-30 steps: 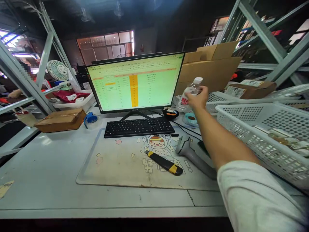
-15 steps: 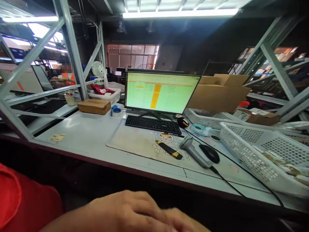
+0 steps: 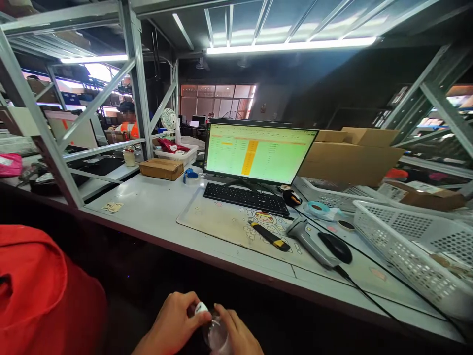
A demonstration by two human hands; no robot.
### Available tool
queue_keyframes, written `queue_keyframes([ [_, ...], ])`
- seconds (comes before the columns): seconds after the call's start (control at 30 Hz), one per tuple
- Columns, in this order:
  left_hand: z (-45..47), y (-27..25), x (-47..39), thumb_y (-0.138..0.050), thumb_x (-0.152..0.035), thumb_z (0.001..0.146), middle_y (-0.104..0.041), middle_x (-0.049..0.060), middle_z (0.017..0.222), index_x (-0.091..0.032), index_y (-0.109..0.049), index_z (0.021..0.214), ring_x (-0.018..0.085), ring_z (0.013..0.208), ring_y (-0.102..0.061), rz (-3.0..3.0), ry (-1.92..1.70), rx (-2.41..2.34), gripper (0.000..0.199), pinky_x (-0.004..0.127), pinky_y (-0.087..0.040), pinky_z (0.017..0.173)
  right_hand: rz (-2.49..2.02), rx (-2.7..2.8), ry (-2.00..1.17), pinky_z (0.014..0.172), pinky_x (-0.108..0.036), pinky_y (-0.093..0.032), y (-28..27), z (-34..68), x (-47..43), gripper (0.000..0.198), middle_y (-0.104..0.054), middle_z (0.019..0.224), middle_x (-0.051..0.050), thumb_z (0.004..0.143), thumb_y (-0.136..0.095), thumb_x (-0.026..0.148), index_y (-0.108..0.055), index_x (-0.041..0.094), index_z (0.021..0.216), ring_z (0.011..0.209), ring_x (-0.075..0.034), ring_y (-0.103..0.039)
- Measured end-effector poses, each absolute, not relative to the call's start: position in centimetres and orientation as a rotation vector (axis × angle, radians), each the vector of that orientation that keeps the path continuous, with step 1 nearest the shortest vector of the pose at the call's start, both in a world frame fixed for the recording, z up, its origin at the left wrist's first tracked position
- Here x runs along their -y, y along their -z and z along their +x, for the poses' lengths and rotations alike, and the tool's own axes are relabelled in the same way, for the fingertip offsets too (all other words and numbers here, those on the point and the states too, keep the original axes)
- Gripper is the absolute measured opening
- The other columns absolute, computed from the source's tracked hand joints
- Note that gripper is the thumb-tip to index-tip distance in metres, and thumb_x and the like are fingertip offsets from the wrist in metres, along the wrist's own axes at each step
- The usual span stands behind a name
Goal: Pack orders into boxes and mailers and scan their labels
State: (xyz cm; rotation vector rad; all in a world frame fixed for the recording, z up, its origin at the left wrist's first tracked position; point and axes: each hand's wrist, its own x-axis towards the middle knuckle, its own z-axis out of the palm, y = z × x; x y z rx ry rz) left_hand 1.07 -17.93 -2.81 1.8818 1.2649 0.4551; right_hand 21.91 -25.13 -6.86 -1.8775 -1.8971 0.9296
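Below the table's front edge, at the bottom of the head view, both my hands are closed close together. My left hand [image 3: 177,320] pinches a small white piece [image 3: 200,308] with dark marks on it. Wrapped round the side of a clear, shiny plastic container [image 3: 217,337] is my right hand [image 3: 238,333]. The white piece touches or lies right by the container's top; whether they are joined I cannot tell. The container's lower part is cut off by the frame.
On the table [image 3: 148,222] are a monitor [image 3: 258,150], a keyboard [image 3: 246,198], a box cutter [image 3: 269,235], a barcode scanner [image 3: 312,244], a mouse [image 3: 335,246] and a white basket [image 3: 402,251]. A cardboard box [image 3: 161,169] sits at the left. Red cloth [image 3: 44,281] is at lower left.
My hands have moved lower and come apart from overlapping; the clear container and white piece now show between them. The camera view has tilted up and turned left.
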Motion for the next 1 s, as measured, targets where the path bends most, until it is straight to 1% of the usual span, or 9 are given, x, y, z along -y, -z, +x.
queue_keyframes([
  [0.13,1.7,4.3,17.9,-0.055,-0.056,0.101,-0.08,0.007,0.082,-0.02,-0.077,0.084,0.023,0.078,-0.074,1.955,-0.346,-1.519,0.045,0.03,-0.038,0.067,-2.046,1.952,-0.731,0.116,-0.041,-0.049,9.8,20.1,24.5,0.09,-0.06,0.152,-0.01,0.072,-0.067,0.02,-0.05,0.029,0.159,0.136,-0.031,-0.061],
  [0.3,2.5,5.1,17.0,-0.033,-0.058,0.109,-0.08,0.014,0.084,-0.02,-0.074,0.076,0.029,0.087,-0.078,1.965,-0.242,-1.659,0.065,0.033,-0.045,0.071,-2.147,1.969,-0.632,0.12,-0.045,-0.047,11.0,18.9,23.9,0.089,-0.056,0.158,-0.014,0.071,-0.069,0.018,-0.051,0.025,0.158,0.142,-0.034,-0.058],
  [0.43,2.9,5.6,16.3,-0.028,-0.043,0.112,-0.08,0.012,0.096,-0.02,-0.073,0.106,0.028,0.097,-0.078,2.05,-0.324,-1.635,0.051,0.033,-0.05,0.081,-2.157,2.001,-0.715,0.122,-0.046,-0.044,11.5,19.0,22.8,0.091,-0.053,0.162,-0.012,0.071,-0.07,0.023,-0.05,0.029,0.159,0.146,-0.034,-0.055],
  [0.53,3.4,5.5,16.0,-0.023,-0.038,0.112,-0.08,0.015,0.102,-0.018,-0.067,0.126,0.033,0.1,-0.078,2.108,-0.249,-1.597,0.05,0.042,-0.053,0.087,-2.125,2.048,-0.787,0.121,-0.044,-0.044,11.8,19.3,22.6,0.094,-0.053,0.162,-0.013,0.07,-0.069,0.024,-0.048,0.027,0.161,0.147,-0.033,-0.055],
  [0.67,4.1,5.3,16.2,-0.02,-0.049,0.111,-0.078,0.02,0.117,-0.016,-0.068,0.127,0.039,0.116,-0.073,2.011,-0.152,-1.571,0.06,0.054,-0.051,0.101,-2.148,2.1,-0.834,0.124,-0.048,-0.042,12.1,20.0,22.8,0.094,-0.049,0.165,-0.015,0.071,-0.069,0.023,-0.046,0.024,0.163,0.15,-0.036,-0.05],
  [0.73,3.9,5.1,16.6,-0.022,-0.051,0.11,-0.077,0.02,0.117,-0.017,-0.066,0.128,0.039,0.117,-0.072,1.956,-0.157,-1.518,0.058,0.055,-0.05,0.103,-2.175,2.125,-0.814,0.124,-0.051,-0.041,12.1,20.7,22.7,0.095,-0.049,0.165,-0.016,0.07,-0.069,0.021,-0.048,0.023,0.162,0.15,-0.038,-0.05],
  [0.8,3.2,4.8,17.1,-0.032,-0.046,0.108,-0.078,0.016,0.111,-0.02,-0.06,0.135,0.037,0.11,-0.073,1.961,-0.181,-1.43,0.047,0.052,-0.051,0.099,-2.165,2.131,-0.798,0.123,-0.048,-0.043,11.8,21.4,22.6,0.094,-0.051,0.163,-0.016,0.069,-0.069,0.019,-0.049,0.022,0.161,0.147,-0.037,-0.053],
  [0.9,1.8,4.2,17.4,-0.05,-0.033,0.098,-0.077,0.007,0.1,-0.027,-0.057,0.137,0.029,0.098,-0.072,1.979,-0.227,-1.223,0.04,0.037,-0.052,0.087,-2.062,2.102,-0.822,0.119,-0.039,-0.046,10.9,22.4,22.6,0.092,-0.056,0.158,-0.015,0.071,-0.066,0.021,-0.049,0.02,0.161,0.143,-0.031,-0.057],
  [1.0,0.7,3.8,17.2,-0.05,-0.029,0.099,-0.076,0.0,0.093,-0.029,-0.057,0.134,0.019,0.087,-0.069,1.899,-0.285,-1.029,0.036,0.026,-0.047,0.076,-1.982,2.063,-0.867,0.117,-0.034,-0.047,10.0,22.9,22.9,0.09,-0.059,0.153,-0.013,0.072,-0.065,0.024,-0.047,0.02,0.161,0.141,-0.028,-0.058],
])
